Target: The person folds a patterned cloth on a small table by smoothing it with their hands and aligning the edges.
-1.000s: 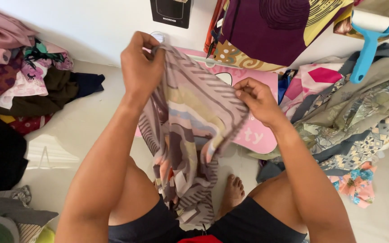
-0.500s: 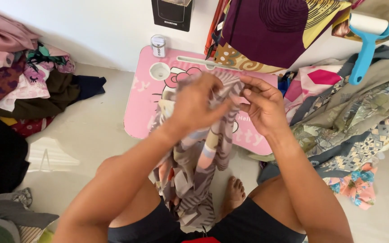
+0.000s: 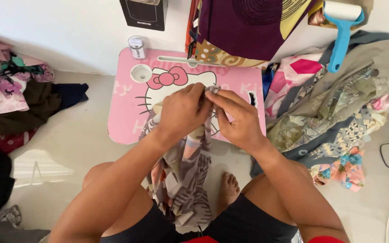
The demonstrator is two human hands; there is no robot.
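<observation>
On my far left I see a heap of mixed clothes (image 3: 14, 99) lying on the pale floor (image 3: 82, 144) against the white wall (image 3: 59, 31). Next comes a pink lap table (image 3: 127, 112) with a cat drawing, flat on the floor, a small white canister (image 3: 136, 47) standing at its back edge. Over it my left hand (image 3: 183, 112) and right hand (image 3: 237, 119) are both pinched shut on the top of a striped patterned cloth (image 3: 183, 180), which hangs down between my knees. To the right, a pile of patterned fabrics (image 3: 338, 108) spreads out, with a blue lint roller (image 3: 343, 31) on top.
</observation>
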